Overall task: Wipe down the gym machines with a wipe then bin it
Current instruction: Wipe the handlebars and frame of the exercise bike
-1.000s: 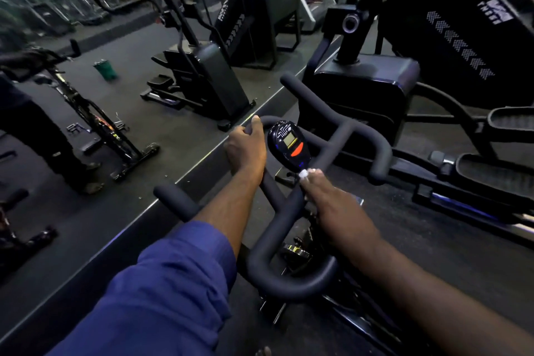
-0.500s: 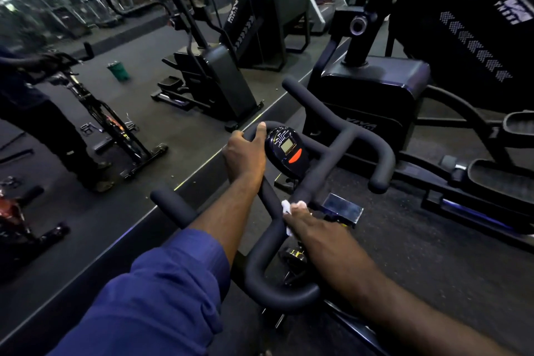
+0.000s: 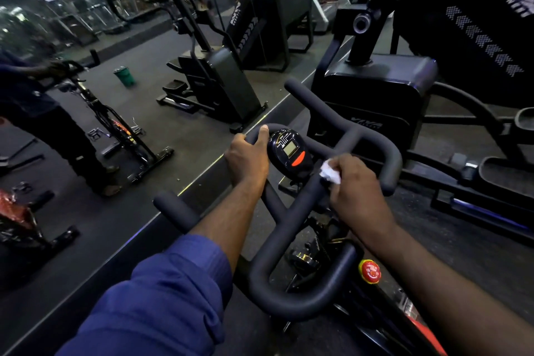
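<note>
— Where is the wipe sitting?

— The wipe (image 3: 329, 172), white and crumpled, is lying against the handlebar (image 3: 289, 292), on the slanted bar just right of the console (image 3: 290, 152). The right hand (image 3: 358, 191) is pressing it there. Its fingers are curling over the wipe and round the bar, so only a bunched corner is showing at the thumb side.

— And the other hand?

— The left hand (image 3: 247, 157) is gripping the curved front bar just left of the console, with the fingers wrapping over it and the thumb lying along it. A blue sleeve (image 3: 161, 298) is covering the near part of that arm. The right forearm is showing bare.

— What is the console showing?

— It is facing up, black and oval, with a small grey screen and an orange-red button below it. What the screen is reading is too small to tell.

— Is anything else showing on the bike?

— A red knob (image 3: 369, 271) is sticking up by the handlebar's near loop, just beside the right forearm.

— And around it?

— A black elliptical (image 3: 375, 95) is standing just beyond the handlebar, on the right. On the left, past a raised ledge (image 3: 86, 292), a person (image 3: 34, 113) in dark clothes is leaning on another bike (image 3: 115, 124). A green bin (image 3: 124, 76) is standing on the floor beyond them, near a stepper (image 3: 219, 87).
</note>
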The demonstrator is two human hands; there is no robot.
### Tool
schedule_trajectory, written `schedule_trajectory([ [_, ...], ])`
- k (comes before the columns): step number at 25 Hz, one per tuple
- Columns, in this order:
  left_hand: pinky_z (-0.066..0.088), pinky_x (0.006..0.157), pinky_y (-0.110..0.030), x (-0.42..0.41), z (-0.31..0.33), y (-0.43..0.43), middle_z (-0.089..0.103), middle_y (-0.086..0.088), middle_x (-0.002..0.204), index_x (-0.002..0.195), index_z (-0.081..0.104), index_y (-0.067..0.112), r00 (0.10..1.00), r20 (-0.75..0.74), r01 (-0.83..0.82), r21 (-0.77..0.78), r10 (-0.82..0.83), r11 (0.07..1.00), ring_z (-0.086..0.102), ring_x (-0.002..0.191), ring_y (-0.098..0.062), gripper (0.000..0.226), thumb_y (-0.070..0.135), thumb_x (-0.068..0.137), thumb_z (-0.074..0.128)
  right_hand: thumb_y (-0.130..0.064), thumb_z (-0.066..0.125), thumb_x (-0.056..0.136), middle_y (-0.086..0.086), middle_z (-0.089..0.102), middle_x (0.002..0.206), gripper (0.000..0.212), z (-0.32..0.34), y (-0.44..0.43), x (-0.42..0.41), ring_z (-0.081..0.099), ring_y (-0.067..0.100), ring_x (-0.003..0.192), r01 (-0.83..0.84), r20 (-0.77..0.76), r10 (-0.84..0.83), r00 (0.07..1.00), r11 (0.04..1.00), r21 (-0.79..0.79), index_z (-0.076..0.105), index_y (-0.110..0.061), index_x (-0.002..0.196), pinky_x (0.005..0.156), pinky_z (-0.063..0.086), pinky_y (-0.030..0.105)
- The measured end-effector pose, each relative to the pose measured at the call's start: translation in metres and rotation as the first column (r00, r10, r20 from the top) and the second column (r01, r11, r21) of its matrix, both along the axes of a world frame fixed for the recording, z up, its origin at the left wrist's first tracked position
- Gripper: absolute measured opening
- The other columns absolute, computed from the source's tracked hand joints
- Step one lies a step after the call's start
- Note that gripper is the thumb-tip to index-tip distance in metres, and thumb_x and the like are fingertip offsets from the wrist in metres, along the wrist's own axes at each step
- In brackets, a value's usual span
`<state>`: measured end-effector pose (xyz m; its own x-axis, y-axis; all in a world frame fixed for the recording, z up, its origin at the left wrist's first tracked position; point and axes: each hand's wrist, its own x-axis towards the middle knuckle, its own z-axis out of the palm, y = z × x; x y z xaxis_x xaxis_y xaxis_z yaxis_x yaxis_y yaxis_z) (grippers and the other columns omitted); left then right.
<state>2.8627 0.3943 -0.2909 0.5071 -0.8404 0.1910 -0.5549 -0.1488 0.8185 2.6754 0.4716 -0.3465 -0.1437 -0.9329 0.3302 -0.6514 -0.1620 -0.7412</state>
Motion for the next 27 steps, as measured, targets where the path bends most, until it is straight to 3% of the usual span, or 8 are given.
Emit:
schedule_trajectory([
  [3, 0.045, 0.066, -0.031, 0.000, -0.001, 0.000, 0.071, -0.008, 0.102, 0.107, 0.070, 0.011, 1.000, -0.001, 0.006, -0.002, -0.006, 1.000, 0.066, 0.086, -0.022, 0.051, 0.061, 0.096, 0.061, -0.002, 0.068, 0.085, 0.006, 0.061, 0.099, 0.026, -0.013, 0.032, 0.019, 0.062, 0.030, 0.092, -0.185, -0.204, 0.173, 0.964, 0.982, -0.040, 0.067, -0.014, 0.108, 0.081, 0.046, 0.037],
  [5, 0.040, 0.057, -0.025, -0.001, 0.000, 0.000, 0.069, -0.005, 0.099, 0.107, 0.070, 0.012, 1.000, -0.002, 0.020, 0.003, -0.020, 1.000, 0.062, 0.078, -0.016, 0.049, 0.059, 0.097, 0.062, -0.005, 0.070, 0.087, 0.000, 0.066, 0.100, 0.025, -0.008, 0.040, 0.020, 0.064, 0.022, 0.093, -0.336, -0.167, 0.313, 0.935, 0.933, -0.131, 0.071, -0.018, 0.108, 0.083, 0.049, 0.034],
  [9, 0.044, 0.066, -0.030, 0.001, 0.001, 0.001, 0.070, -0.006, 0.100, 0.106, 0.070, 0.012, 1.000, -0.008, 0.017, 0.009, -0.017, 1.000, 0.065, 0.085, -0.021, 0.051, 0.060, 0.096, 0.061, -0.003, 0.065, 0.084, 0.007, 0.062, 0.102, 0.027, -0.002, -0.003, 0.003, 0.063, 0.030, 0.093, 0.019, -0.084, -0.026, 0.996, 0.997, -0.080, 0.070, -0.016, 0.107, 0.081, 0.050, 0.037],
  [14, 0.054, 0.071, -0.035, 0.001, -0.002, 0.000, 0.070, -0.004, 0.094, 0.098, 0.068, 0.014, 1.000, -0.006, 0.019, 0.000, -0.019, 1.000, 0.067, 0.083, -0.021, 0.048, 0.061, 0.095, 0.062, 0.002, 0.067, 0.075, 0.002, 0.066, 0.097, 0.035, -0.011, 0.023, 0.010, 0.064, 0.025, 0.091, -0.300, -0.196, 0.276, 0.941, 0.948, -0.104, 0.074, -0.019, 0.103, 0.082, 0.047, 0.032],
  [18, 0.058, 0.074, -0.038, 0.000, -0.002, -0.001, 0.070, -0.003, 0.092, 0.096, 0.068, 0.016, 1.000, -0.019, 0.013, 0.001, -0.013, 1.000, 0.068, 0.083, -0.021, 0.047, 0.063, 0.094, 0.062, 0.001, 0.063, 0.078, 0.005, 0.063, 0.106, 0.040, -0.005, -0.001, 0.002, 0.063, 0.028, 0.096, -0.026, -0.120, 0.017, 0.993, 0.997, -0.069, 0.071, -0.018, 0.112, 0.086, 0.051, 0.036],
  [21, 0.059, 0.073, -0.038, 0.000, -0.001, 0.000, 0.069, -0.002, 0.090, 0.093, 0.066, 0.018, 1.000, -0.026, 0.016, 0.004, -0.016, 1.000, 0.069, 0.081, -0.020, 0.044, 0.063, 0.094, 0.062, -0.003, 0.064, 0.079, 0.003, 0.057, 0.100, 0.035, -0.012, 0.032, 0.018, 0.061, 0.028, 0.091, -0.234, -0.294, 0.218, 0.931, 0.972, -0.021, 0.069, -0.019, 0.109, 0.078, 0.049, 0.035],
  [24, 0.050, 0.068, -0.033, -0.001, 0.001, 0.001, 0.067, -0.001, 0.088, 0.090, 0.064, 0.020, 1.000, -0.015, 0.016, 0.008, -0.016, 1.000, 0.067, 0.081, -0.021, 0.043, 0.062, 0.095, 0.062, -0.013, 0.070, 0.081, -0.006, 0.070, 0.097, 0.023, 0.019, 0.027, 0.012, 0.070, 0.017, 0.089, -0.396, -0.101, 0.385, 0.917, 0.907, -0.144, 0.076, -0.022, 0.101, 0.081, 0.052, 0.027],
  [27, 0.047, 0.072, -0.035, 0.000, 0.003, 0.000, 0.069, -0.007, 0.091, 0.090, 0.065, 0.015, 1.000, 0.008, -0.005, 0.019, 0.005, 1.000, 0.064, 0.085, -0.029, 0.048, 0.063, 0.094, 0.062, -0.017, 0.081, 0.082, -0.010, 0.076, 0.104, 0.021, 0.060, -0.019, 0.007, 0.070, 0.001, 0.097, -0.047, 0.287, 0.122, 0.950, 0.965, -0.256, 0.080, -0.022, 0.103, 0.090, 0.051, 0.015],
])
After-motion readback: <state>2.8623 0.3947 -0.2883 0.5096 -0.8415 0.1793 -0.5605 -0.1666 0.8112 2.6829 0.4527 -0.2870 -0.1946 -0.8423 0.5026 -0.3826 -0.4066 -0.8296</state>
